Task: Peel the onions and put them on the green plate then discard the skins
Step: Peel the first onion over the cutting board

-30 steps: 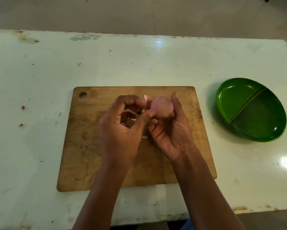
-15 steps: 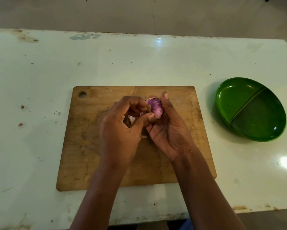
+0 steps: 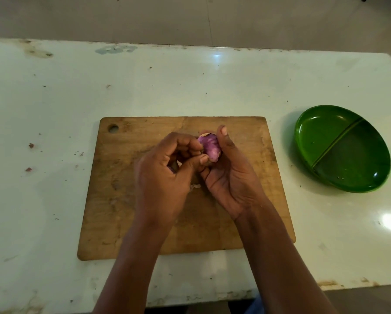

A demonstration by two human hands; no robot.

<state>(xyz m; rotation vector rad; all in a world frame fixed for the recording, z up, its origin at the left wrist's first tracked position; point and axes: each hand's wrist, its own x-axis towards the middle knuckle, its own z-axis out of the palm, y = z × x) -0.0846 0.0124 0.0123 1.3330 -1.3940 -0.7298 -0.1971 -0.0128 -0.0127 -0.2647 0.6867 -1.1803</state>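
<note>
Purple onion [image 3: 210, 148], partly peeled with pale streaks showing, is held above the middle of a worn wooden cutting board [image 3: 246, 137]. The right hand [image 3: 233, 177] cradles it, fingers curled behind it and the thumb upright against its right side. The left hand [image 3: 160, 177] has its thumb and forefinger closed in a pinch on the onion's left edge. A small pale scrap [image 3: 195, 186] lies on the board between the hands. The board sits on a pale, glossy tabletop [image 3: 190, 87], stained and chipped along its edges, dotted with dark specks and reddish skin bits [image 3: 31, 145] at the left. A divided green plate [image 3: 321, 137] stands right of the board, apart from it. Beige floor [image 3: 190, 19] lies beyond.
</note>
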